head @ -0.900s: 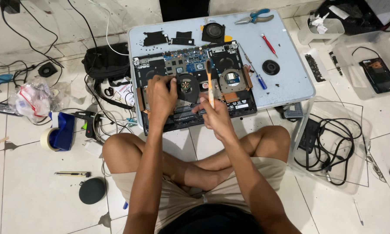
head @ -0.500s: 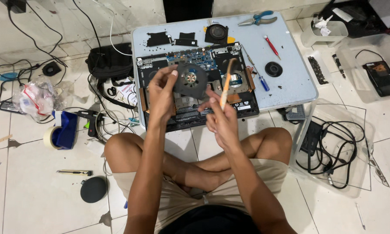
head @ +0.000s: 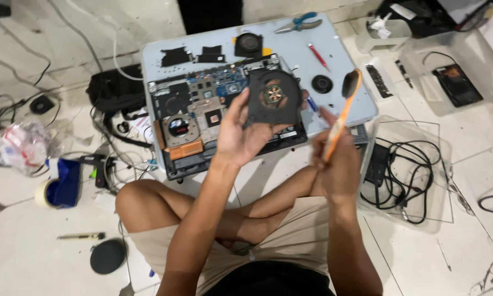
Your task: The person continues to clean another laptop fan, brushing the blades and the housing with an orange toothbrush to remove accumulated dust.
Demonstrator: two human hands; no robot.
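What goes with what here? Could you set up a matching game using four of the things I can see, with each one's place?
Things:
1. black fan
2. orange-handled brush
3. blue-handled pliers
4. roll of tape

Places:
A. on the floor tiles, at the picture's left
B. held up in the left hand
C. at the far edge of the pale work board
D. held in the right hand

Pairs: 1-B, 2-D, 3-C, 4-A

The left hand [head: 241, 137] now holds the black fan [head: 274, 98] lifted clear of the laptop [head: 202, 118] — earlier both hands pressed down inside it. The right hand [head: 337, 164] has drawn back beside the fan, its orange brush [head: 342, 112] raised upright.
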